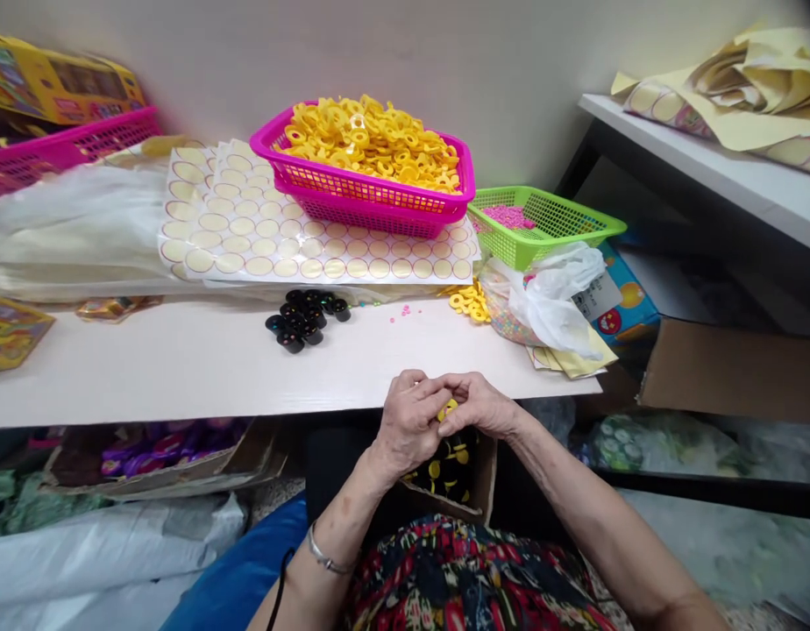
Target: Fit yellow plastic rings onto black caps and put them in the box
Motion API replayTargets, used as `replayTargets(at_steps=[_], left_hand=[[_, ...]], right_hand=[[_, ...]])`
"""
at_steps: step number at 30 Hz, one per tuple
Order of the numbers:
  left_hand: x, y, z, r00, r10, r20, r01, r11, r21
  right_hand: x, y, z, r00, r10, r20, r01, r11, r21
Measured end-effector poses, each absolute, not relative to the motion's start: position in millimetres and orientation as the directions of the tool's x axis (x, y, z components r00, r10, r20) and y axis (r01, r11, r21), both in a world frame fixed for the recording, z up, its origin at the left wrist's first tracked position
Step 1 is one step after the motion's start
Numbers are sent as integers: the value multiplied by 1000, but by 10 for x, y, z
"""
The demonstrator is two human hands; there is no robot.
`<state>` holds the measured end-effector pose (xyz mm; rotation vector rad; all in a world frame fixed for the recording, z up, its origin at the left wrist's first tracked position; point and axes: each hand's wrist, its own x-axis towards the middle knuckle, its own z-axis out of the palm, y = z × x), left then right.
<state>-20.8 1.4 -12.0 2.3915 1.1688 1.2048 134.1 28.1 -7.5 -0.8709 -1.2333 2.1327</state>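
Note:
My left hand and my right hand meet just below the white table's front edge. Both are curled in a pinch round a small yellow ring piece held between their fingertips. Under the hands sits an open cardboard box with black and yellow assembled pieces inside. A cluster of small black caps lies on the table ahead of the hands. Behind them stands a pink basket heaped with yellow rings.
Sheets of round stickers lie under the pink basket. A green basket with pink beads and a plastic bag of beads sit at right, loose yellow rings beside them. A shelf with yellow paper stands at far right.

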Motion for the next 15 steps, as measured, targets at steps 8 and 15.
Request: replayTargets(at_steps=[8, 15], left_hand=[[-108, -101, -132, 332, 740, 584, 477, -667, 573], [-129, -168, -289, 278, 879, 387, 481, -477, 736]], right_hand=[[1323, 82, -86, -540, 784, -306, -155, -450, -880], [1263, -82, -251, -528, 770, -358, -209, -527, -824]])
